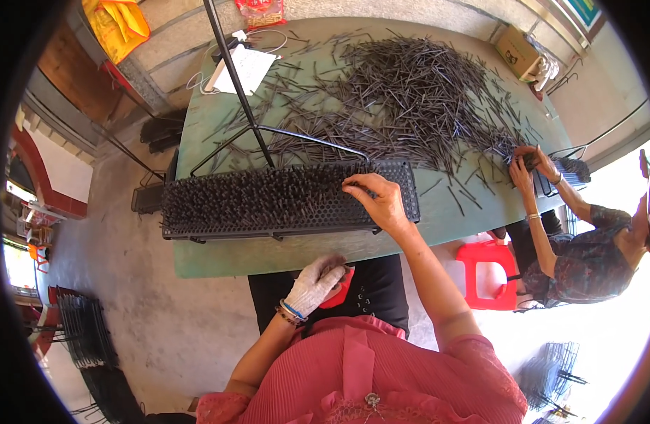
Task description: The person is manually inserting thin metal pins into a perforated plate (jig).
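Note:
A black perforated rack (401,189) lies across the near edge of the green table, most of its holes filled with upright thin dark rods (254,194). Over the right end of the filled part, my bare right hand (379,200) pinches a thin dark rod between thumb and fingertips, though the fingers largely hide it. In front of my lap, just below the table edge, is my left hand (315,284) in a white knit glove with darkened fingertips. Its fingers are curled closed, and whatever they hold cannot be made out.
A large heap of loose dark rods (424,92) covers the far part of the table (219,261). The rack's metal handle (233,71) rises steeply. Another person's hands (526,168) work at a second rack on the right, beside a red stool (487,272). White paper (244,69) lies far left.

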Motion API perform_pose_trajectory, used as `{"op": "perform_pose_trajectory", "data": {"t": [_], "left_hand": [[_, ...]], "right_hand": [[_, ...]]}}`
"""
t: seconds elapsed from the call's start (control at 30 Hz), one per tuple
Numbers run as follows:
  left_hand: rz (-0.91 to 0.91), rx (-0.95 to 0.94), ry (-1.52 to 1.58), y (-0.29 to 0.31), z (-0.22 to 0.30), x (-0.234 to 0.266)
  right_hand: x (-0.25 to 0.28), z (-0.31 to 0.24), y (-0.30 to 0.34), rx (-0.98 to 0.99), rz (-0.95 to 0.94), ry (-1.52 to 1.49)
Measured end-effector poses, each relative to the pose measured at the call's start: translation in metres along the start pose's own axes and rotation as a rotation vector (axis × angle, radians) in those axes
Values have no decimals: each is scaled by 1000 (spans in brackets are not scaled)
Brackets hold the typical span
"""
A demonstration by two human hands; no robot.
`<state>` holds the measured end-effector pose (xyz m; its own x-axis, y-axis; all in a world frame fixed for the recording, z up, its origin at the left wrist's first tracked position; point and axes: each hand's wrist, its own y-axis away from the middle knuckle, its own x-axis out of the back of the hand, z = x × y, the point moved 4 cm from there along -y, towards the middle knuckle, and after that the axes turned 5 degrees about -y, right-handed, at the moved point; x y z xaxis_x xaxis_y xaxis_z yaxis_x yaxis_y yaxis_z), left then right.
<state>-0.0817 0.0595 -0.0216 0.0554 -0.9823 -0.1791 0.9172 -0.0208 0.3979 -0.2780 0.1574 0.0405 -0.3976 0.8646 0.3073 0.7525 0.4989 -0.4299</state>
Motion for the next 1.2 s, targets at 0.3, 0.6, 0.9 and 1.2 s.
{"op": "perform_pose_trajectory", "data": {"t": [0.3, 0.6, 0.9, 1.2], "left_hand": [[3, -21, 20, -2, -7, -1], [-22, -34, 31, -3, -9, 0], [-22, -9, 38, -2, -11, 0], [-39, -22, 13, -4, -17, 3]], "right_hand": [[2, -1, -3, 36, -75, 2], [5, 4, -6, 31, -92, 8], [5, 2, -2, 97, -18, 80], [3, 6, 1, 108, 79, 168]]}}
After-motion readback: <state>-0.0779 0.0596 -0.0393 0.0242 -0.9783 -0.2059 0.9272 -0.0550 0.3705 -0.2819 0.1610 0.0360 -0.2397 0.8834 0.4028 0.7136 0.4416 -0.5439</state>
